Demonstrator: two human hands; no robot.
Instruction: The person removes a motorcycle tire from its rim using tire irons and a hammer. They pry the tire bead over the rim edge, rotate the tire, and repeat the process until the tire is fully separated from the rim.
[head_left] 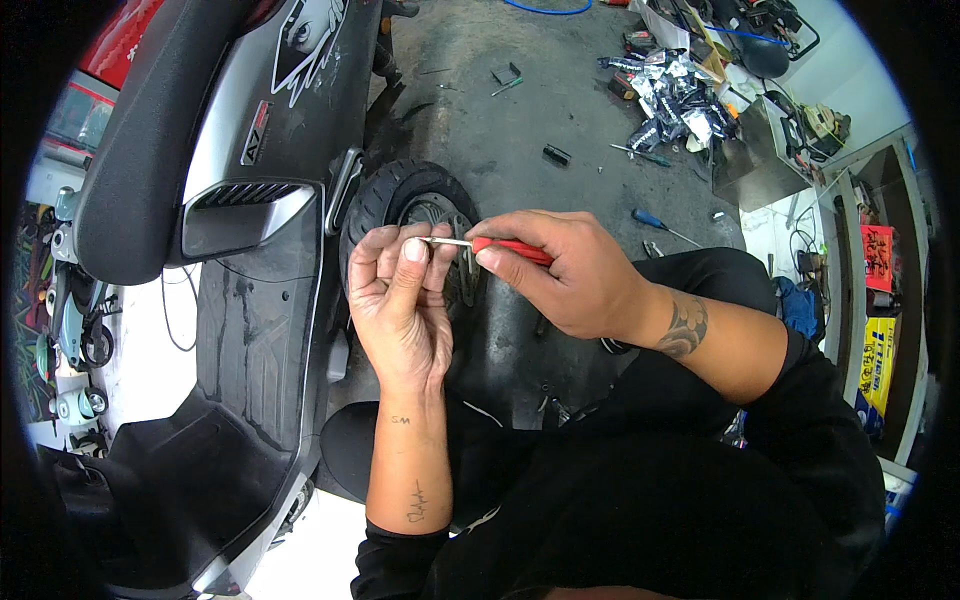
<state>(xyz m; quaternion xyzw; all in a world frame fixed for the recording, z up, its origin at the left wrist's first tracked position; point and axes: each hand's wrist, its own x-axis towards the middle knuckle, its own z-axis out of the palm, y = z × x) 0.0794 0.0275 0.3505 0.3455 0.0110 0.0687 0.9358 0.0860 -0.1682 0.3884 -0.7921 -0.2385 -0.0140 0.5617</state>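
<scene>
My left hand has its fingers pinched together on the metal tip of a red-handled screwdriver; my right hand has its fingers clamped around the handle. Just beyond them is the scooter's rear wheel, then the concrete floor with a blue-handled screwdriver and scattered packets.
</scene>
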